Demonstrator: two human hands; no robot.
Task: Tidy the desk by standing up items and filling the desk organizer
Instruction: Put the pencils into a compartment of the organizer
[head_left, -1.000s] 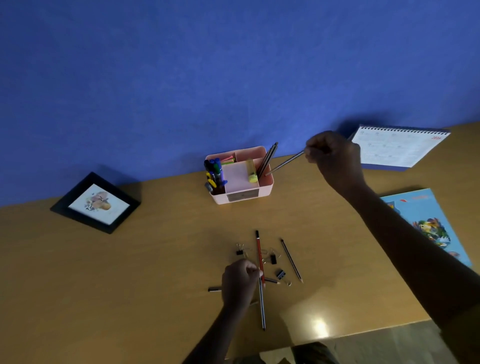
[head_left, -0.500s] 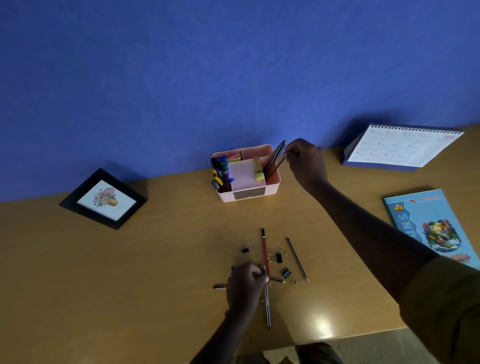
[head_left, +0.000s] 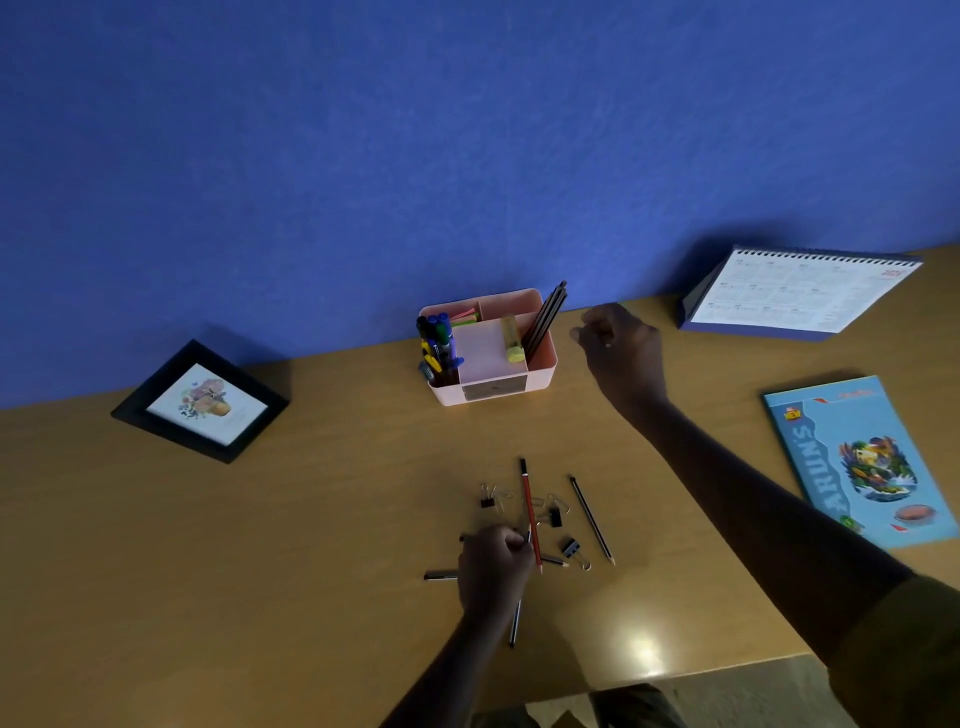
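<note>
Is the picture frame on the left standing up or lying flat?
Lying flat. The picture frame rests face up on the desk, its whole picture visible from above, with nothing propping it.

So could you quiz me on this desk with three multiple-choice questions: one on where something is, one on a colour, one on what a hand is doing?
1. Where does the picture frame lie?
A. left of the organizer
B. on the book
C. inside the organizer

2. What colour is the organizer?
A. green
B. pink
C. black

3. What is the right hand doing?
A. holding a pencil
B. resting on the calendar
C. empty, beside the organizer

Answers:
1 A, the frame sits far left by the wall.
2 B, its walls are pale pink.
3 C, nothing shows in its fingers, and the dark pencils stand in the organizer.
</note>
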